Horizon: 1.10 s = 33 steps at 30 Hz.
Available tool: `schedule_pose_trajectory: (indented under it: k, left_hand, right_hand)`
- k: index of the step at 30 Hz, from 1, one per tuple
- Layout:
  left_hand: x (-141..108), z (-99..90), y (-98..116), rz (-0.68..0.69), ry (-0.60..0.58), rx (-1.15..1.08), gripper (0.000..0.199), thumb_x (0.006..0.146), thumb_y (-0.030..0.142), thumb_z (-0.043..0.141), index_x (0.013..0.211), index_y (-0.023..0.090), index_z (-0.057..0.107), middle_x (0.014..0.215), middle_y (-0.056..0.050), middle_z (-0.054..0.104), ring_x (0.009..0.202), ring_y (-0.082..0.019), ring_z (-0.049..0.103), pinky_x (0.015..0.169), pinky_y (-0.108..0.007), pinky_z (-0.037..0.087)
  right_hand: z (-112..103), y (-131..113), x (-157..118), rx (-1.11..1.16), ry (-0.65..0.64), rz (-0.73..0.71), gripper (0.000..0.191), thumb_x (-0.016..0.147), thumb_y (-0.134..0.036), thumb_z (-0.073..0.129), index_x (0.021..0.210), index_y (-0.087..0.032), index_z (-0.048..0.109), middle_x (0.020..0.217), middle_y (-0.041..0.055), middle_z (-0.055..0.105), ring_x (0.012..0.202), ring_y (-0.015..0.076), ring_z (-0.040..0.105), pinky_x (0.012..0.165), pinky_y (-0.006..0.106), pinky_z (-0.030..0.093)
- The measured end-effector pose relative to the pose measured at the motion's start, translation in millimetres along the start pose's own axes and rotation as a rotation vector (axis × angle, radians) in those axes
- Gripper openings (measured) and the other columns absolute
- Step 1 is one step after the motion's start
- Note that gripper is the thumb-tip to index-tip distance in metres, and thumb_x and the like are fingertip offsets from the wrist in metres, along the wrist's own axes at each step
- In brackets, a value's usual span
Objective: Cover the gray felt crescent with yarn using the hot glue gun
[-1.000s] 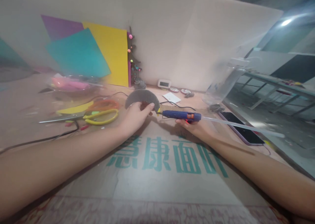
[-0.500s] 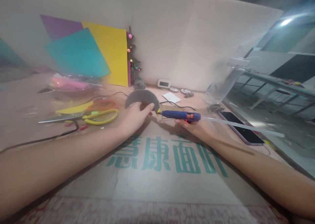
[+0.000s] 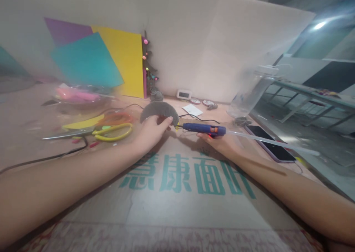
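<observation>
A dark grey, rounded fuzzy piece [image 3: 158,109] is pinched in my left hand [image 3: 155,128], thumb on the near side. A small bit of yellow [image 3: 177,126] shows at its right edge. My right hand [image 3: 215,140] is wrapped round a blue hot glue gun [image 3: 203,128], its nozzle pointing left and touching or almost touching that yellow bit. From the gun's rear a long clear glue stick [image 3: 266,138] sticks out to the right. A small red light glows near the grip. My right fingers are partly hidden below the gun.
Yellow-handled scissors [image 3: 112,132] lie left among paper scraps. A phone [image 3: 273,145] lies right, before a clear plastic jug [image 3: 246,93]. Along the wall stand coloured sheets [image 3: 85,58], a small decorated tree [image 3: 151,74] and a white digital clock [image 3: 184,94]. Printed sheeting [image 3: 166,211] covers the front.
Both hands keep nearly the same pose, with the nozzle still at the grey piece's right edge. The whole view has shifted very slightly.
</observation>
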State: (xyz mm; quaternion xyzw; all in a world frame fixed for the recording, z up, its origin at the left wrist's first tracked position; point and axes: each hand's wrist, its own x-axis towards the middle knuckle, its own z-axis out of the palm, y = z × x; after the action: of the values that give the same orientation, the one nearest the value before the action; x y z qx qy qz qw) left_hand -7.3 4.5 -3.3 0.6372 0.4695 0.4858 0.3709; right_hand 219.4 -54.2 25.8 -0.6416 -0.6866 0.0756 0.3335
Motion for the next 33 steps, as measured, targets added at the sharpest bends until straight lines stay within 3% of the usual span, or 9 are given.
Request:
schedule_pose_trajectory:
  k: [11, 17, 22, 33]
  left_hand:
    - [-0.6, 1.2, 1.7, -0.031, 0.013, -0.026, 0.039, 0.077, 0.055, 0.061, 0.077, 0.016, 0.068, 0.074, -0.009, 0.072, 0.072, -0.022, 0.065, 0.069, -0.031, 0.047]
    - [-0.9, 1.4, 1.9, -0.043, 0.007, -0.043, 0.039, 0.077, 0.055, 0.061, 0.077, 0.016, 0.068, 0.076, -0.009, 0.073, 0.075, -0.023, 0.064, 0.07, -0.031, 0.047]
    - [-0.2, 1.9, 1.1, -0.031, -0.001, -0.047, 0.039, 0.077, 0.054, 0.061, 0.078, 0.016, 0.068, 0.074, -0.009, 0.072, 0.074, -0.022, 0.064, 0.07, -0.031, 0.047]
    - [1.9, 1.3, -3.1, -0.023, -0.039, -0.031, 0.041, 0.078, 0.057, 0.059, 0.077, 0.016, 0.068, 0.074, -0.007, 0.071, 0.068, -0.019, 0.062, 0.065, -0.029, 0.045]
  right_hand:
    - [-0.7, -3.6, 0.2, -0.019, 0.014, 0.044, 0.034, 0.071, -0.056, 0.066, 0.069, -0.022, 0.068, 0.066, 0.0039, 0.07, 0.063, 0.0236, 0.066, 0.056, 0.032, 0.052]
    - [1.2, 4.9, 1.6, -0.061, 0.046, -0.013, 0.035, 0.074, -0.058, 0.064, 0.074, -0.023, 0.07, 0.069, 0.0034, 0.072, 0.063, 0.023, 0.066, 0.055, 0.031, 0.052]
    - [1.5, 8.4, 3.0, -0.143, 0.099, 0.05, 0.04, 0.071, -0.062, 0.065, 0.073, -0.022, 0.071, 0.066, 0.004, 0.071, 0.061, 0.0233, 0.066, 0.054, 0.031, 0.051]
    - [1.7, -0.3, 4.3, -0.012, 0.074, 0.035, 0.032, 0.074, -0.054, 0.065, 0.076, -0.022, 0.069, 0.08, 0.006, 0.073, 0.077, 0.0276, 0.068, 0.068, 0.036, 0.054]
